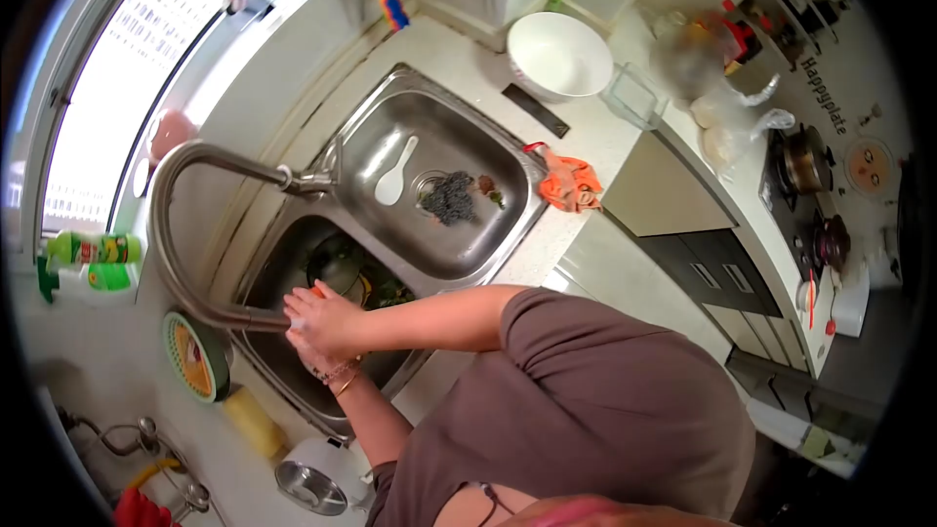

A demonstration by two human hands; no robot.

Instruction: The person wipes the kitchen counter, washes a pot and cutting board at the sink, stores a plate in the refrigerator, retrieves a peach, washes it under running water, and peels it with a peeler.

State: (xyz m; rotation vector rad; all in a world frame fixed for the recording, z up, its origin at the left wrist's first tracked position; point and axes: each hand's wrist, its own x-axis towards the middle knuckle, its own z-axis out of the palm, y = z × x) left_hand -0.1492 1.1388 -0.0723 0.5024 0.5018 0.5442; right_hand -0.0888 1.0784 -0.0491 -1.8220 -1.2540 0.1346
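My right hand (pixel 330 320) is under the spout of the curved metal faucet (pixel 176 234), its fingers stretched out and slightly apart over my left hand (pixel 310 349). The two hands touch, and the left fingers are mostly hidden. A bracelet (pixel 337 372) circles my left wrist. Below the hands is the darker sink basin (pixel 283 273), holding a round strainer or bowl and some green leaves, partly hidden by my arm. In the other basin (pixel 381 117) lie a white spoon (pixel 395 174), a grey scouring mesh (pixel 449 199) and small food scraps.
An orange cloth (pixel 569 182) hangs at the sink's edge, near a white bowl (pixel 559 54) and a glass container (pixel 636 98). A green basket (pixel 195 356), a yellow object (pixel 254 422) and a pot (pixel 312 476) stand beside the sink. Spray bottles (pixel 93 263) are near the window.
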